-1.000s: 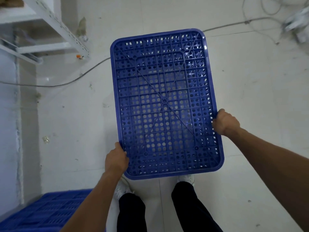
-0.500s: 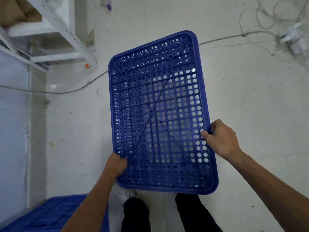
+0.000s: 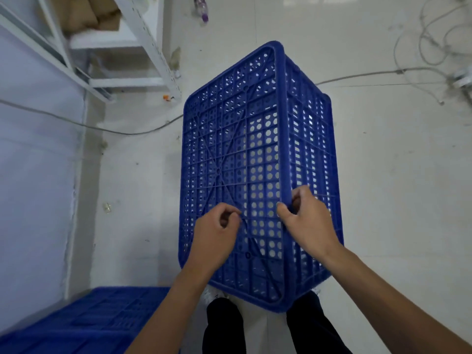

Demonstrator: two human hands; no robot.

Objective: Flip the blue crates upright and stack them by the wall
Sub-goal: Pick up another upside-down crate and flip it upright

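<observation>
Two hands on one blue crate (image 3: 245,149), which is tilted, with its perforated base facing me and a slatted side wall showing to the right of my fingers. My right hand (image 3: 310,226) grips the corner edge where base meets side wall: thumb on the base side, fingers (image 3: 304,198) curled over onto the wall side. My left hand (image 3: 217,233) is just left of it, fingers (image 3: 224,210) curled against the base grid; can't tell if they hook a hole. A second blue crate (image 3: 89,323) lies on the floor (image 3: 383,200) below-left of my left hand, by the wall (image 3: 30,175). A white rack (image 3: 150,47) and a cable (image 3: 127,131) are far beyond my fingertips.
</observation>
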